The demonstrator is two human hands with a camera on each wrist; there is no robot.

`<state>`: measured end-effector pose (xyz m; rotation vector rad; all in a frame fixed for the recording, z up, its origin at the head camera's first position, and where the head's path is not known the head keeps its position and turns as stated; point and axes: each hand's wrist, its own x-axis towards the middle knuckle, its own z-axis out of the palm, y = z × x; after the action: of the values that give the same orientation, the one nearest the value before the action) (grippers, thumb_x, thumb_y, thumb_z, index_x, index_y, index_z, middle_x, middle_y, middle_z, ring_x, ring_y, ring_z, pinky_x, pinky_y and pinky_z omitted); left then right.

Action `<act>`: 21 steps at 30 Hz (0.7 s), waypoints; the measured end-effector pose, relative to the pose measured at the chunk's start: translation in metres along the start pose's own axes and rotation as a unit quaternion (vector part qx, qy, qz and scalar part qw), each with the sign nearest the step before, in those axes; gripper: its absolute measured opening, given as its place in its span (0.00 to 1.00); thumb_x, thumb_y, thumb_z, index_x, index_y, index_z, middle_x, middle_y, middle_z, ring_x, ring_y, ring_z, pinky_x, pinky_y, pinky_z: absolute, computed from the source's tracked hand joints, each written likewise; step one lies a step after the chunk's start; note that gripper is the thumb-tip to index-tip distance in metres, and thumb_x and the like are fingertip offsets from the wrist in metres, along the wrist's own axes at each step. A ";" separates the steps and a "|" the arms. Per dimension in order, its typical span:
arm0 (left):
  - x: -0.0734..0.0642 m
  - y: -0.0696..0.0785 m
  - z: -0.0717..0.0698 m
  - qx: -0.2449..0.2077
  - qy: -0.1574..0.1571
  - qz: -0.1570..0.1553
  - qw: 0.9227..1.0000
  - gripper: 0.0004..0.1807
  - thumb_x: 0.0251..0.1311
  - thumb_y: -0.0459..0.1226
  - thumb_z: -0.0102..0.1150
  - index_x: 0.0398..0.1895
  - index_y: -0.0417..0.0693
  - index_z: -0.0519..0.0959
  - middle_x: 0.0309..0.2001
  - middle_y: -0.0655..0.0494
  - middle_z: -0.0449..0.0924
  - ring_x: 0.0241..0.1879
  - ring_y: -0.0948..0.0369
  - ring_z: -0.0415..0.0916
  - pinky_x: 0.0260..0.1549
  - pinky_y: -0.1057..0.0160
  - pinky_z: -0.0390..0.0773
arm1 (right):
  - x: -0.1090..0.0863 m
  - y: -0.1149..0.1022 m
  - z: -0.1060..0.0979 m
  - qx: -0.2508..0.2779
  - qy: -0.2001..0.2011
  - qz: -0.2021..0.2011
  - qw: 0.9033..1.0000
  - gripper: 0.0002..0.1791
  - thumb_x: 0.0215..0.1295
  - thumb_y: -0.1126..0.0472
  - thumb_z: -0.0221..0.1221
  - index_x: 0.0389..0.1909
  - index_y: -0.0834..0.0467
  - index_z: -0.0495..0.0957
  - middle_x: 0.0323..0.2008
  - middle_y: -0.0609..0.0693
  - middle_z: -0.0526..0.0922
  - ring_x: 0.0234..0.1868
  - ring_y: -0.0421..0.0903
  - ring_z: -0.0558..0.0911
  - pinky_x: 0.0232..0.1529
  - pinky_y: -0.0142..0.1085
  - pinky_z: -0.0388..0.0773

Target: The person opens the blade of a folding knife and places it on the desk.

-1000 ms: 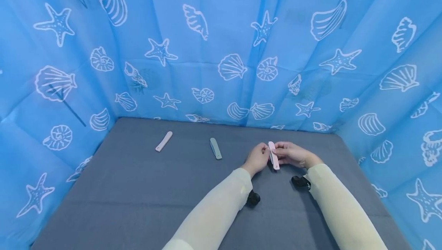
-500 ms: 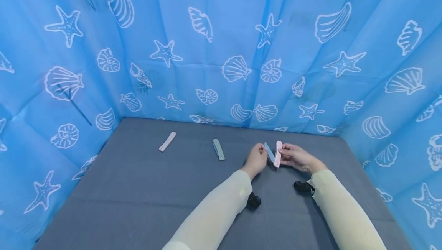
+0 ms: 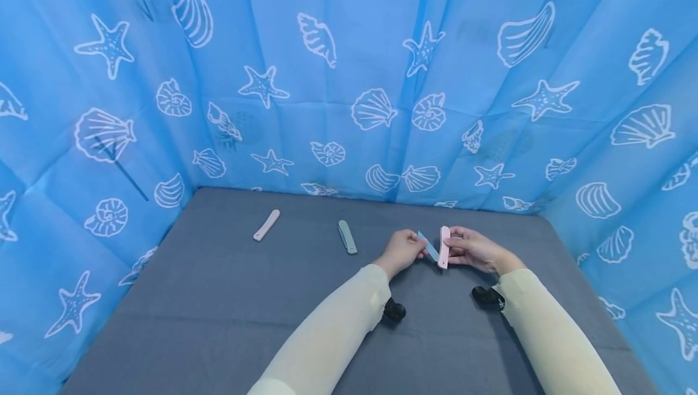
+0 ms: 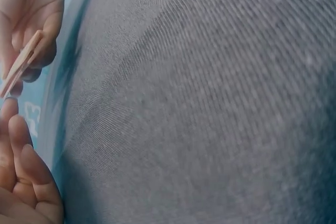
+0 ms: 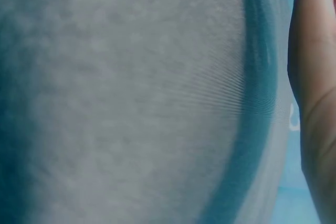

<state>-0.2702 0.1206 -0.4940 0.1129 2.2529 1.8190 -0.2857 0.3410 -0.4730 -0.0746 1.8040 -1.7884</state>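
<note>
A folding knife with a pink handle [image 3: 444, 248] is held up over the right side of the table. My right hand [image 3: 475, 251] grips the handle between thumb and fingers. Beside it, the flat blade [image 3: 429, 248], reflecting blue, stands swung out from the handle, making a narrow V. My left hand [image 3: 400, 252] pinches the blade near its tip. In the left wrist view the pink handle [image 4: 22, 62] appears edge-on between both hands. Only the edge of my right hand [image 5: 319, 61] shows in the right wrist view; the knife is hidden there.
A green folding knife [image 3: 346, 237] lies folded on the grey cloth-covered table [image 3: 229, 298], left of my hands. Farther left lies a pale pink folded one [image 3: 266, 225]. A blue shell-patterned curtain [image 3: 338, 110] closes off the back and sides.
The blade has come out of the pink handle, where it was nearly folded in a second ago. The two hands have drawn slightly apart. The knives on the table have stayed put.
</note>
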 end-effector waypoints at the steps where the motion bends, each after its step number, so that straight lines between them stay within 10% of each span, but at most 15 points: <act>1: 0.001 -0.001 0.000 -0.002 0.000 -0.001 1.000 0.08 0.71 0.37 0.59 0.32 0.47 0.76 0.26 0.60 0.84 0.27 0.65 0.78 0.28 0.68 0.73 | 0.000 -0.001 0.001 0.000 0.004 0.003 1.000 0.20 0.78 0.65 0.50 0.62 0.65 0.57 0.38 0.53 0.79 0.39 0.45 0.83 0.45 0.41 0.84; 15: 0.000 -0.001 -0.008 -0.004 -0.014 0.014 1.000 0.08 0.70 0.37 0.59 0.32 0.49 0.74 0.28 0.57 0.83 0.27 0.64 0.75 0.26 0.67 0.70 | -0.001 -0.010 -0.001 -0.047 0.016 -0.008 0.999 0.15 0.78 0.62 0.50 0.55 0.69 0.63 0.39 0.54 0.79 0.38 0.45 0.82 0.46 0.40 0.84; 21: 0.001 0.001 -0.012 -0.054 0.030 0.025 0.998 0.07 0.72 0.37 0.56 0.34 0.48 0.72 0.31 0.52 0.81 0.25 0.62 0.67 0.25 0.65 0.66 | -0.006 -0.012 -0.004 0.031 0.043 -0.036 0.998 0.08 0.79 0.64 0.48 0.50 0.65 0.65 0.41 0.54 0.80 0.42 0.45 0.84 0.49 0.39 0.82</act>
<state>-0.2743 0.1093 -0.4912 0.0975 2.2049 1.9897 -0.2863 0.3459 -0.4598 -0.0391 1.8249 -1.9224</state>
